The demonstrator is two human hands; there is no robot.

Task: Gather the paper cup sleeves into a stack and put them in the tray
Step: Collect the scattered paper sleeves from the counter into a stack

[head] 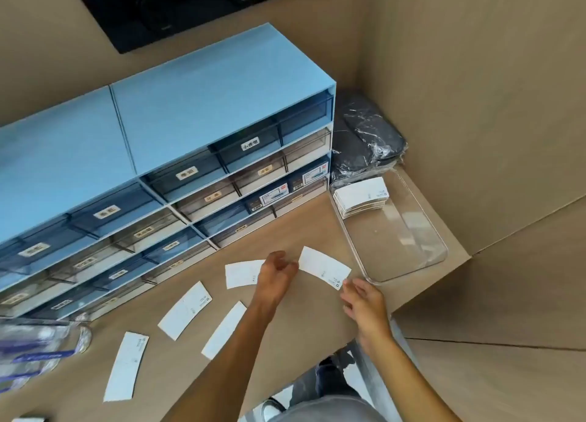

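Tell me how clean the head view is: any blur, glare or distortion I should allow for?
Head view: wide-angle bending curves the blue drawer cabinet; the clear plastic bag at lower left is smeared by blur; glare streaks the clear tray floor; both hands and the sleeve between them look slightly soft.

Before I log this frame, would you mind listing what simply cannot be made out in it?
- Head view: small white drawer labels on the blue drawer cabinet, too small to read.
- How many flat white paper sleeves are in the stack inside the clear plastic tray: edges too fine.
- Sleeve partly hidden by the left hand.
- Clear object at the left edge: blurred, cut off.
- Whether the right hand touches the sleeve.
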